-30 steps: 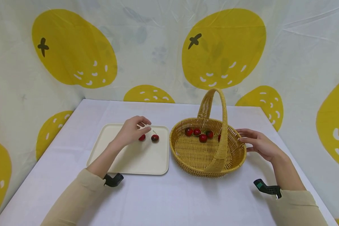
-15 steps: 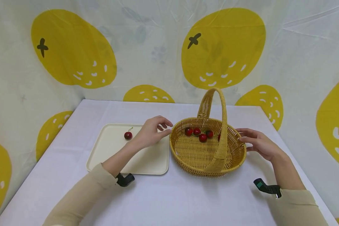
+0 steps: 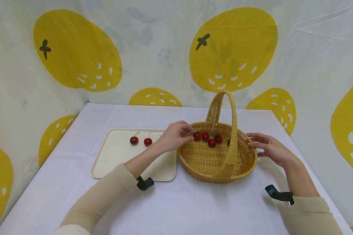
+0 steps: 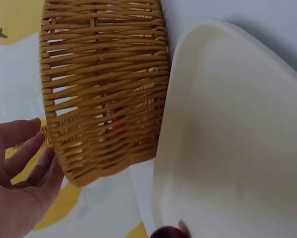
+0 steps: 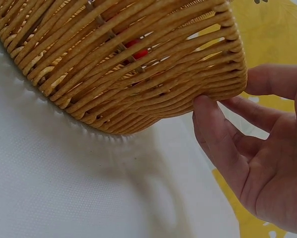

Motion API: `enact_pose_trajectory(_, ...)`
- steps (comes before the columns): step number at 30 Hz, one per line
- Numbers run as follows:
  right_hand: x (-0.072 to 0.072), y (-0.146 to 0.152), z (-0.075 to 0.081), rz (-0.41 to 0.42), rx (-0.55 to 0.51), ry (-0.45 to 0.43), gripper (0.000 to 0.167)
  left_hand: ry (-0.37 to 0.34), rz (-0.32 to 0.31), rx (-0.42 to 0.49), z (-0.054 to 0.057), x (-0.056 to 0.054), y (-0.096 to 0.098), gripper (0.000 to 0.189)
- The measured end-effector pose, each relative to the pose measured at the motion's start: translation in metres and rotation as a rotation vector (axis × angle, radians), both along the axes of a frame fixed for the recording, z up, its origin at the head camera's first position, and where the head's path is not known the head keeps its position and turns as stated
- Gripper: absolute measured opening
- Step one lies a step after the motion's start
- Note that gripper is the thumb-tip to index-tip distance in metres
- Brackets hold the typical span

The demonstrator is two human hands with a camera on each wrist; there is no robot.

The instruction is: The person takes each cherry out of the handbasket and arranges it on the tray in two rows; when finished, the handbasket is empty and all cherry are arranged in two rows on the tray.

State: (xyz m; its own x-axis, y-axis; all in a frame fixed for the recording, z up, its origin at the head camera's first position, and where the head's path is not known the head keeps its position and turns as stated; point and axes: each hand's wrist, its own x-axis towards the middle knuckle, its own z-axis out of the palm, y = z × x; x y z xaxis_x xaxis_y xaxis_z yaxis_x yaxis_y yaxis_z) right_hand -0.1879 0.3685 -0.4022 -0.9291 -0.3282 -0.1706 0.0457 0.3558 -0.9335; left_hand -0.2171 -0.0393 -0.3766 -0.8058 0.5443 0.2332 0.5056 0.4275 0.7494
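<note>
White tabletop: left hand (image 3: 174, 136) reaches curled toward basket (image 3: 203, 166) cherry (image 3: 197, 136), grip unclear; right hand (image 3: 269, 148) open.

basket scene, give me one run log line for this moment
left hand: reaching into basket at cherry | right hand: steadying rim | tray: two cherries

Left hand (image 3: 174, 136): reached forward and inward from a beige sleeve, forearm angled up and to the right; fingers loosely curled with the tips drawn together, whether anything was pinched between them could not be told; a black wrist-mounted device sat under the forearm. Right hand (image 3: 270, 149): held out at the right, palm turned inward, fingers straight and slightly spread, thumb uppermost; forearm ran back to a beige sleeve with a black and green device at the wrist.
</note>
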Motion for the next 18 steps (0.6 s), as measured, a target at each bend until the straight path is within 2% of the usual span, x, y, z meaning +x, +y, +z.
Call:
enact_pose_trajectory(5, 0.0, -0.001, 0.0, 0.006, 0.007, 0.004, 0.049, -0.029, -0.017, -0.076, -0.003, -0.006, 0.014, 0.026)
enact_pose_trajectory(13, 0.0, -0.001, 0.001, 0.005, 0.008, 0.012, 0.05, -0.052, -0.057, -0.151, -0.001, -0.011, 0.032, 0.033)
enact_pose_trajectory(18, -0.001, 0.0, 0.0, 0.013, -0.013, 0.013, 0.045, -0.104, -0.038, -0.171, -0.006, -0.015, 0.04, 0.037)
